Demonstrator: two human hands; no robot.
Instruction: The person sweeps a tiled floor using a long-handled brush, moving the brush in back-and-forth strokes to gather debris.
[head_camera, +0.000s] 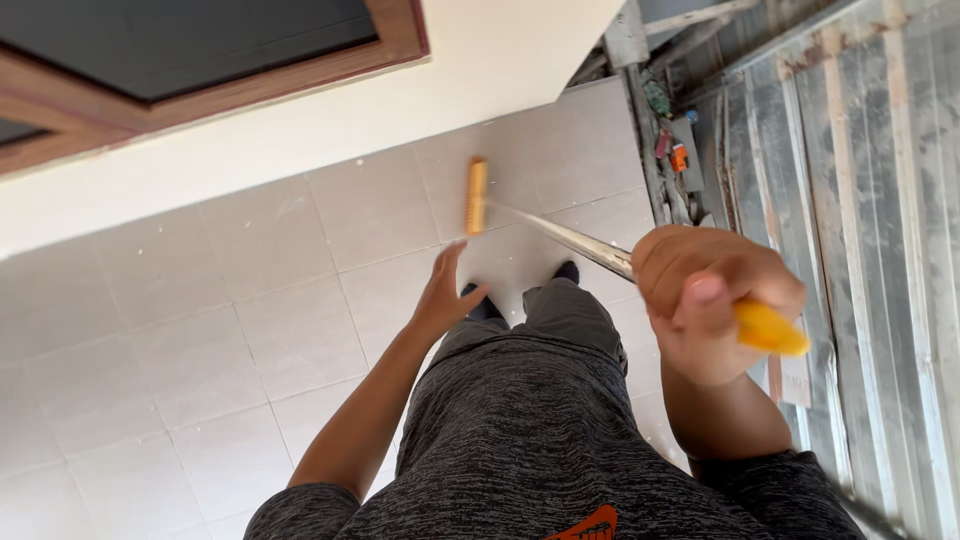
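Two hands: left hand (443, 297), right hand (705, 300). One broom (476, 196) with yellow grip. Two dark shoes (484, 304) on floor tiles (250, 330). One wood-framed window (200, 60).

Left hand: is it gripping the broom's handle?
No. The left hand hangs open and empty, while only the right hand grips the broom.

Beyond the right hand (715, 300), up by the base of the corrugated metal wall (880, 200), a small orange-and-grey box-like item (679, 158) and a green packet-like item (656, 97) lie among clutter; both are too small to identify. Just below that hand, a pale paper label (796, 380) sits on the metal.
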